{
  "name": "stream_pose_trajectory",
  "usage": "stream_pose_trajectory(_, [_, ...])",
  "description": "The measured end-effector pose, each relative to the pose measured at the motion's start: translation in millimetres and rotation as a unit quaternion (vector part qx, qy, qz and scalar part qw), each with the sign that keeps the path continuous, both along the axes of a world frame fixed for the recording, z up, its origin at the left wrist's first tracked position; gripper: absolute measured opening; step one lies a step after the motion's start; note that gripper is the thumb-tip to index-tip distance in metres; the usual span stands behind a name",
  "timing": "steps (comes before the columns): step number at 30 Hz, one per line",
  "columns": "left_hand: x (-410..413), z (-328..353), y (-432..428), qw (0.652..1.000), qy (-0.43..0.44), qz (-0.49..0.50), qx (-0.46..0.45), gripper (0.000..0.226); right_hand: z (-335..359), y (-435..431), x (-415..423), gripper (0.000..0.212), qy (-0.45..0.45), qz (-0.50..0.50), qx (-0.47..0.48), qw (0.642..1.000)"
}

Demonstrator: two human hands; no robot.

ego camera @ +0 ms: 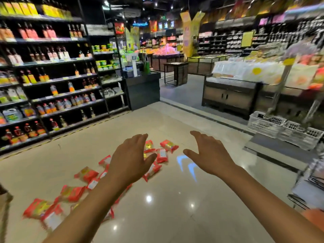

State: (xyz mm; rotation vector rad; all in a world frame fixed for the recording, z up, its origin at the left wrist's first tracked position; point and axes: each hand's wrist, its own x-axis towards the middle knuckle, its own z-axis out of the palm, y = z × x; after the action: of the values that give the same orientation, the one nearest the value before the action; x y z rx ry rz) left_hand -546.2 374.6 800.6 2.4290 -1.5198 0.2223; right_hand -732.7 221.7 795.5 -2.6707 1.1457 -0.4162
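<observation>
Several red snack packets (162,155) lie scattered across the shiny beige floor (166,207), in a trail from the lower left to the middle of the view. My left hand (131,158) is stretched out above the packets, fingers straight, holding nothing. Level with it on the right, my right hand (208,153) hovers over bare floor, fingers spread and empty. Some packets are hidden behind my left hand and forearm. The nearest packets (43,211) are blurred.
Tall shelves of bottles (43,76) line the left side. A dark counter (143,88) stands ahead. A display cabinet (231,95) and white plastic crates (280,128) are on the right. A wire rack (310,186) stands at the right edge.
</observation>
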Motion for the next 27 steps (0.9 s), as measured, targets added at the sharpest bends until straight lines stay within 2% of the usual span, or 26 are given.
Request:
stream_pose_trajectory(7, [-7,-10,-51,1.000,-0.001,0.011,0.019,0.075,-19,-48,-10,0.070,-0.004,0.019,0.040,0.999])
stream_pose_trajectory(13, [9,-20,-102,0.999,0.005,0.006,0.035,0.076,-31,-92,13,0.067,-0.017,0.031,0.055,0.998])
stream_pose_trajectory(19, [65,-34,-177,1.000,0.004,0.005,0.026,0.077,-41,-158,66,0.067,0.003,0.027,0.049,0.998])
stream_pose_trajectory(27, [162,-52,-305,0.999,-0.015,-0.016,0.029,0.079,-39,-268,156,0.067,0.075,-0.008,0.010,0.997])
